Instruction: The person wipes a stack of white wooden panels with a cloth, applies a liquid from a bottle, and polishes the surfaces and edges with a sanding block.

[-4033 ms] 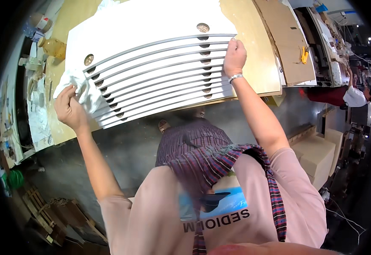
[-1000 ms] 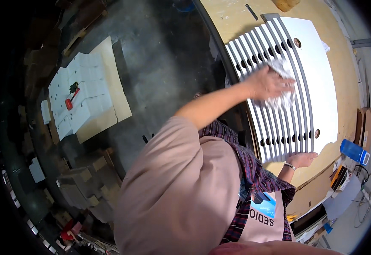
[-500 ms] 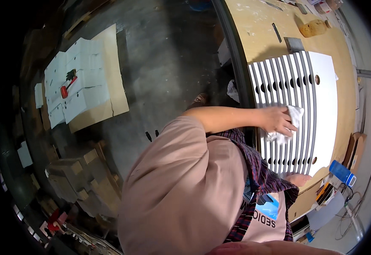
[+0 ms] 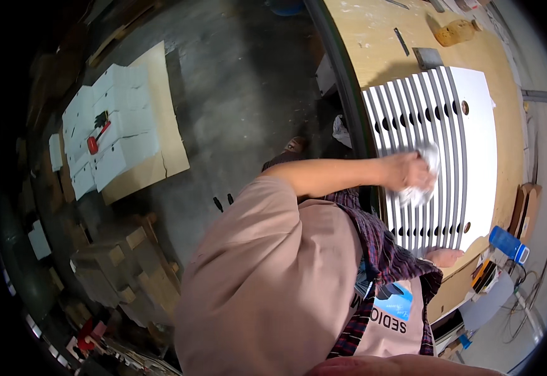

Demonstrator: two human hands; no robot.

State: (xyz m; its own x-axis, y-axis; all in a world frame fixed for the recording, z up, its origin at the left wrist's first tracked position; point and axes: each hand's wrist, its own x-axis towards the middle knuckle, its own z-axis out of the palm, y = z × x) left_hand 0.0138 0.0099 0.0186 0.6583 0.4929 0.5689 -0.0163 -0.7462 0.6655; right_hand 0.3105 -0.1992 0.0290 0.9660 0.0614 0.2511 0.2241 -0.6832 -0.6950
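My left hand (image 4: 405, 172), blurred by motion, is closed on a white cloth (image 4: 425, 191), which it presses onto a row of white panels (image 4: 479, 150). The panels overlap like steps, so their grey edges show as parallel stripes. Dark round holes run in two lines across them, one towards each end. Against the panels' lower end lies my right hand (image 4: 444, 257), its fingers stretched out along the edge. The right wrist and arm are hidden behind my checked apron.
The panels lie on a wooden worktable (image 4: 374, 47). Beyond them are a grey block (image 4: 427, 58), a dark strip (image 4: 401, 42) and a yellowish jar (image 4: 456, 32). A blue device (image 4: 506, 243) sits near the right hand. On the floor at left, a red-handled tool (image 4: 98, 138) lies on white sheets (image 4: 123, 94).
My left hand is still on the panels with the cloth, now blurred by a wiping movement. My right hand stays at their lower end. The whole view has shifted slightly.
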